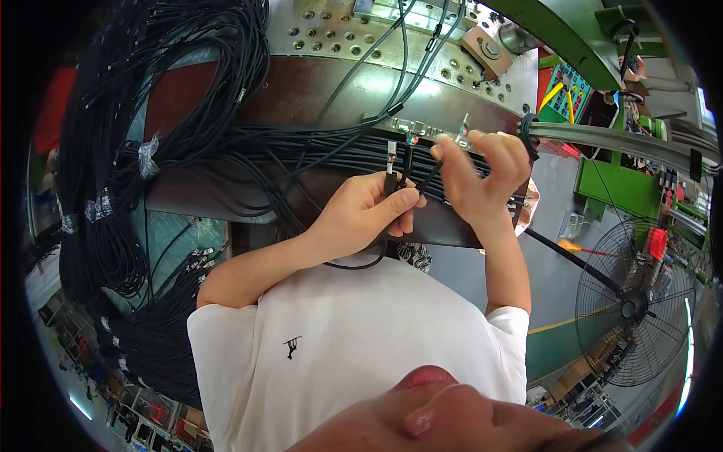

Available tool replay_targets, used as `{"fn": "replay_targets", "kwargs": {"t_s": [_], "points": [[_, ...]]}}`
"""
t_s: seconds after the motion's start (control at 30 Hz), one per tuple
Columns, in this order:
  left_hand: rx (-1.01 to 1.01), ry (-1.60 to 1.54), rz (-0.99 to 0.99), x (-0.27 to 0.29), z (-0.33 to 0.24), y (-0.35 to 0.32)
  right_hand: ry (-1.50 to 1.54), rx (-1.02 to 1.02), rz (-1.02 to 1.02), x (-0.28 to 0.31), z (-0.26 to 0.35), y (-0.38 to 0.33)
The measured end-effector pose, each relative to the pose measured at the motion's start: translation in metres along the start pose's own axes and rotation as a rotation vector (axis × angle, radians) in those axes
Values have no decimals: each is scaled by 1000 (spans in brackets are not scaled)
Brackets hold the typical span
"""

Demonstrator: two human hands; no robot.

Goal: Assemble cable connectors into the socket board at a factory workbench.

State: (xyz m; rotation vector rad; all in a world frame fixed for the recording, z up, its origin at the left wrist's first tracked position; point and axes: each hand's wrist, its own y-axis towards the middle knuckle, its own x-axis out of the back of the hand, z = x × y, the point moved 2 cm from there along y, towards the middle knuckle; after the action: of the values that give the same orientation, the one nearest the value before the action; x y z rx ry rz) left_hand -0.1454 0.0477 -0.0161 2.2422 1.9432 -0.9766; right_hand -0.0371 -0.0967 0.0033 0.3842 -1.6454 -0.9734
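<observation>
Several black cables are pinched between the thumb and fingers of my left hand [369, 211]. Above that hand, one black cable end with a white connector [392, 148] stands upright. Beside it rises another cable end with bare coloured wires [412, 140]. A third black cable [431, 179] slants from my left hand up to my right hand [482, 173], whose bent fingers close around it, slightly smeared by motion. A pale connector tip [464, 124] sticks out above those fingers. The exact finger contact there is partly hidden.
A long bundle of black cables [331, 147] lies across the dark brown bench [203, 192]. Large tied coils [241, 45] hang at the left. Beyond lies a perforated metal plate [339, 44] with a metal block [486, 51]. A floor fan [634, 305] stands at right.
</observation>
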Motion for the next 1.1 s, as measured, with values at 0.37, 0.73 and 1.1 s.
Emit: {"fn": "replay_targets", "kwargs": {"t_s": [0.37,0.73,1.1], "points": [[-180,166,-94,-9,1,6,579,-626,216,6,-2,12],[-34,198,-120,1,-13,-7,198,-57,177,-13,-11,6],[-109,-242,-91,55,-82,-40,-25,-68,40,-1,-21,-2]]}}
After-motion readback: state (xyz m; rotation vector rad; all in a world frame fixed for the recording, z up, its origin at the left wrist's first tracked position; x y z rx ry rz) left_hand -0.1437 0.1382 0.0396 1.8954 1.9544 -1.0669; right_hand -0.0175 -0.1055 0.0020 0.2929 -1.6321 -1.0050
